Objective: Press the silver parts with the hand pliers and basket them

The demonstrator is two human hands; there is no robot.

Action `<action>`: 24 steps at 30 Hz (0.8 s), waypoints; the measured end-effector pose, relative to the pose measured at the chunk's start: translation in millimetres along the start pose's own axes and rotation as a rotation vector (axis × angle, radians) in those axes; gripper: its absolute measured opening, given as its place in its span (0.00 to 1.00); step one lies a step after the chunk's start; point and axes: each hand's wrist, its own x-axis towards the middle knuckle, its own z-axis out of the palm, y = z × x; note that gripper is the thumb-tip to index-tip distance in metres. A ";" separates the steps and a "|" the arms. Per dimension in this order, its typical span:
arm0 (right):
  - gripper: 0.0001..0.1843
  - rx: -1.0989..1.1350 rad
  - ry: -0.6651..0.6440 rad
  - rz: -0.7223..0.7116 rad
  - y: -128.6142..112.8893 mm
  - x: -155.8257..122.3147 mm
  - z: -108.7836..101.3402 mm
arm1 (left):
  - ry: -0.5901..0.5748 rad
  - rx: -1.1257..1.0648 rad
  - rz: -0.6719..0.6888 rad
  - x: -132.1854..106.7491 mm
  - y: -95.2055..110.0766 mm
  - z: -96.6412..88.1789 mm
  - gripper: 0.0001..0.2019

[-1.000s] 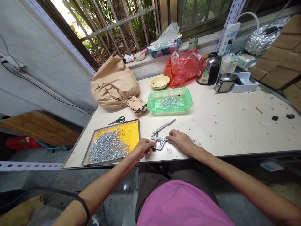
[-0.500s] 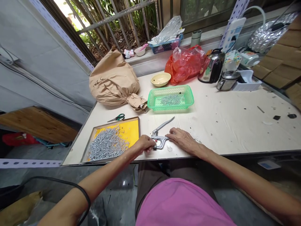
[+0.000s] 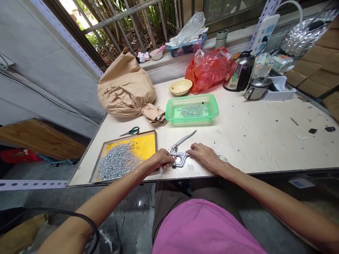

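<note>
Tray (image 3: 147, 144) sits left of pliers (image 3: 182, 155), basket (image 3: 192, 120) beyond; right grip (image 3: 206, 157) pinches pliers, left grip (image 3: 161, 158) unclear.

The left hand (image 3: 163, 158)'s curled fingers hid whatever they might have held beside the plier-like tool (image 3: 182, 159), and the right hand (image 3: 205, 156) covered the end of its lower handle. The metal pieces (image 3: 116, 160) were too small to tell singly. The paper bag (image 3: 125, 88) concealed its contents; the right edge cut off the cardboard (image 3: 317, 63).
</note>
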 end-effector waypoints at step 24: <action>0.16 -0.077 -0.055 0.050 -8.6 -1.8 -4.0 | 0.243 0.128 0.083 -22.3 4.7 17.4 0.06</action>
